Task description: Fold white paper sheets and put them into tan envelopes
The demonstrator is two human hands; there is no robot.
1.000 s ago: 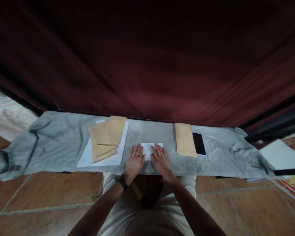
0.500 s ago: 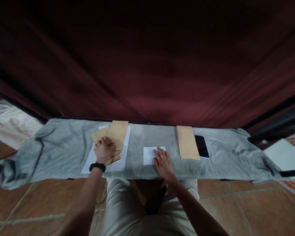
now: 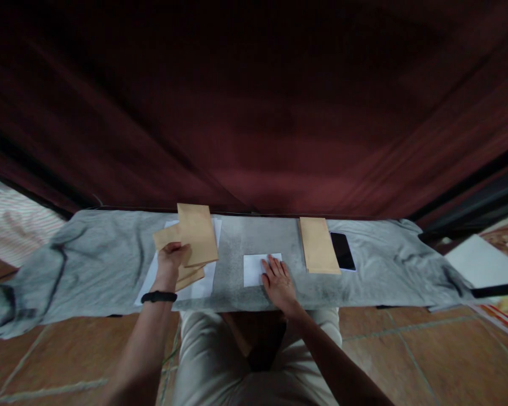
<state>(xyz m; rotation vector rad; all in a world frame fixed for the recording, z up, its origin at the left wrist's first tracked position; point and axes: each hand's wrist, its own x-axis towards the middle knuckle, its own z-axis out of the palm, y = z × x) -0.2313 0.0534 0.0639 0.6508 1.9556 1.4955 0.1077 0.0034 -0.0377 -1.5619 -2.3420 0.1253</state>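
Observation:
My left hand (image 3: 171,260), with a dark band at the wrist, pinches the edge of a brown paper envelope (image 3: 198,234) and holds it above other brown envelopes (image 3: 189,278). Those lie on white paper sheets (image 3: 201,288) at the left of the narrow grey-cloth-covered surface. My right hand (image 3: 279,282) rests flat, fingers stretched, on the right part of a small white paper (image 3: 253,269). Part of that paper is hidden under the fingers.
A stack of brown envelopes (image 3: 319,245) lies right of the white paper, beside a dark-screened phone (image 3: 342,251). Grey cloth (image 3: 105,259) covers the surface. Dark red fabric (image 3: 254,141) rises behind it. A white panel (image 3: 485,262) stands at the far right.
My left hand has gone from lying on the envelope pile to lifting one envelope by its edge. My right hand stays on the small white paper. The view has shifted slightly.

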